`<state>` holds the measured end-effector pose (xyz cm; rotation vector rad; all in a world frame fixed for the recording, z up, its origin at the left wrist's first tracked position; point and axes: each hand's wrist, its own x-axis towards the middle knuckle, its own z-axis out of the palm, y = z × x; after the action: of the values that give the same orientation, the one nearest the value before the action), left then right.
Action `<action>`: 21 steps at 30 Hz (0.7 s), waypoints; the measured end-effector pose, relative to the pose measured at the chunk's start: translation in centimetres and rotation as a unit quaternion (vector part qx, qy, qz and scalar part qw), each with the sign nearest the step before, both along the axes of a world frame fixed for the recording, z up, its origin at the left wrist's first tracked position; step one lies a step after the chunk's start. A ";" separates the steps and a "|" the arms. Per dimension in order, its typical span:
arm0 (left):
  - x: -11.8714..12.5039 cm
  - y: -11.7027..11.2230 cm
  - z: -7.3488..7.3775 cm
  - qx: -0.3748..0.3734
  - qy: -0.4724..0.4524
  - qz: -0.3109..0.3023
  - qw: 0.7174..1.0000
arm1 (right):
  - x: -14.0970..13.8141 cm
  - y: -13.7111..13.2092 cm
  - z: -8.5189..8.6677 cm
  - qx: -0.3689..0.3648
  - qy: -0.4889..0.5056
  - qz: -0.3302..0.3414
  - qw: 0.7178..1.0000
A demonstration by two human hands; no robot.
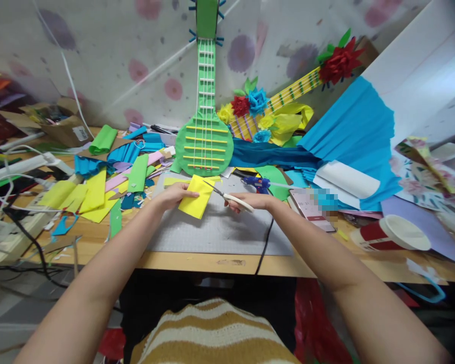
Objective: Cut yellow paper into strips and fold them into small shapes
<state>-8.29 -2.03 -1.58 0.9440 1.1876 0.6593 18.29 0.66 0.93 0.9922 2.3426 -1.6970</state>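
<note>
My left hand [173, 194] is closed on a folded piece of yellow paper [196, 199], holding it above the grey cutting mat [220, 230]. My right hand [246, 201] grips white-handled scissors [227, 195]. Their blades point left and reach the paper's upper right edge. Both forearms stretch out over the front edge of the wooden table [197, 262].
A green paper guitar [205, 136] and a yellow one with paper flowers [273, 108] lean at the back. A blue glue gun [258, 183], its black cord [266, 242], a phone [311, 208], a tipped red cup [390, 235], blue pleated paper [352, 131] and coloured scraps [94, 189] surround the mat.
</note>
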 end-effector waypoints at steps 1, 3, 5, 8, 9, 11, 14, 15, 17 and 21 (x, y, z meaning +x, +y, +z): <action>0.1 0.0 0.1 -0.002 0.001 -0.005 1.000 | -0.2 0.1 0.0 -0.003 0.001 -0.001 1.000; 0.2 0.0 0.1 -0.008 0.005 -0.014 1.000 | -0.3 0.1 0.0 -0.008 -0.001 -0.008 1.000; 0.2 0.1 0.1 -0.012 0.010 -0.020 1.000 | -0.3 0.1 -0.1 -0.014 -0.005 -0.013 1.000; 0.2 0.2 0.1 -0.016 0.016 -0.025 0.999 | -0.3 0.2 -0.3 -0.020 -0.006 -0.023 1.000; 0.2 0.2 0.1 -0.018 0.016 -0.025 0.999 | -0.2 0.2 -0.4 -0.020 -0.007 -0.027 0.999; 0.2 0.3 0.1 -0.023 0.017 -0.025 0.999 | -0.1 0.3 -0.4 -0.020 -0.008 -0.032 0.999; 0.4 0.3 0.3 -0.029 0.017 -0.021 0.999 | 0.0 0.4 -0.4 -0.031 -0.002 -0.034 0.999; 0.4 0.3 0.3 -0.030 0.017 -0.021 0.999 | 0.1 0.4 -0.4 -0.036 0.001 -0.034 0.999; 0.4 0.3 0.3 -0.032 0.017 -0.023 0.999 | 0.1 0.5 -0.4 -0.045 0.005 -0.037 0.998; 0.3 0.4 0.1 -0.034 0.011 -0.029 0.999 | 0.3 0.6 -0.6 -0.048 0.007 -0.056 0.997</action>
<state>-8.03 -1.63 -1.46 0.9273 1.1902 0.5590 18.54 1.27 0.30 1.1173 2.2288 -1.8412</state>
